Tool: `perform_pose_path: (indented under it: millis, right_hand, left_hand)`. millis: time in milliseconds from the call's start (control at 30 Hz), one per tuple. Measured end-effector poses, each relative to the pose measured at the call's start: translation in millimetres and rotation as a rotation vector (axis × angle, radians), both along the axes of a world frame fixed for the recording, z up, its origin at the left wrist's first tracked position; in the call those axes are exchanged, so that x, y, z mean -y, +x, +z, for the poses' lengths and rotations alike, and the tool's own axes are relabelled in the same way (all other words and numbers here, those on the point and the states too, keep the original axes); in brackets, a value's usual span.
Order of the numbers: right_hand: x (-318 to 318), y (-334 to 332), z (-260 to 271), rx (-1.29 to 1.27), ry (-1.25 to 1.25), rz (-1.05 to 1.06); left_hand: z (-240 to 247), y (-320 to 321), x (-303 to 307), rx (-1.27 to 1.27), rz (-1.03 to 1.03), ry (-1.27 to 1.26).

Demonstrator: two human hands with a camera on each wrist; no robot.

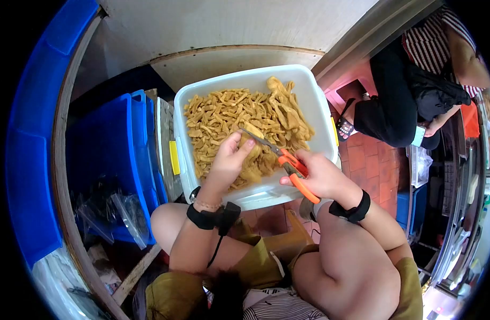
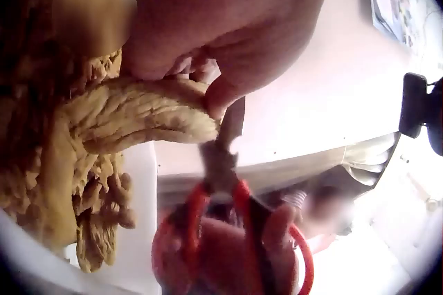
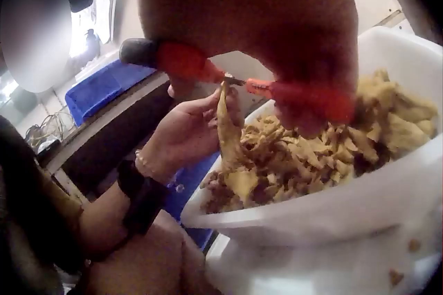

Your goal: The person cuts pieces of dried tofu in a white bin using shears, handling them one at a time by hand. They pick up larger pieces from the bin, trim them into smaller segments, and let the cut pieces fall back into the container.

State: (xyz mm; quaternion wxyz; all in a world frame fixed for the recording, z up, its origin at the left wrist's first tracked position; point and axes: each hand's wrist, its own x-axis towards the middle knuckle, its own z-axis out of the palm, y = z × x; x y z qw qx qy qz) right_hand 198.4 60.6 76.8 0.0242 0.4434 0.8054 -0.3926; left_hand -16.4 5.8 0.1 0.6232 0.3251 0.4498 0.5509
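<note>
My left hand (image 1: 229,160) pinches a long yellowish-brown wrinkled piece (image 2: 138,115) near its end, over the white tub (image 1: 245,201). Orange-handled scissors (image 1: 294,169) are in my right hand (image 1: 326,177), its fingers and thumb in the handles. In the left wrist view the scissor blades (image 2: 223,150) stand at the tip of the piece, beside my left fingertips; whether they touch it I cannot tell. Many short cut strips (image 1: 218,114) lie in the tub, with larger uncut pieces (image 1: 287,114) heaped at its right side.
Blue bins (image 1: 109,144) with clear plastic bags stand left of the tub, and a pale board wall (image 1: 229,26) rises behind it. At the right a seated person in dark trousers (image 1: 389,101) holds a phone (image 1: 418,136). Red tiles (image 1: 367,165) cover the floor.
</note>
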Motion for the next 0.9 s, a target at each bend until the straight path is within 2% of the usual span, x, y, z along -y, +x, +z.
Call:
perform_pose_path:
  millis: [167,300,433,600,733,800,900]
  right_hand:
    - [0,-3,5,0.002,-0.023,-0.012]
    - [-1,2,5,-0.002,-0.059,-0.047]
    - [-1,2,5,-0.024,0.009,-0.035]
    - [5,1,-4,-0.021,0.053,0.027]
    - [4,0,-4,0.019,-0.001,0.008]
    - [3,-1,-3,0.009,-0.046,-0.02]
    - [3,-1,-3,-0.018,-0.075,-0.061]
  left_hand:
    - [-6,0,0,-0.075,-0.012,0.053]
    - [-1,-11,-2,-0.104,0.058,-0.026]
    - [0,-20,-3,-0.137,0.037,0.07]
    - [16,-16,3,-0.18,-0.181,0.045]
    - [-6,-21,0,-0.293,-0.178,0.066]
    - [-14,-28,-3,-0.368,-0.175,-0.087]
    - [-9,-29,-7,-0.228,-0.158,-0.088]
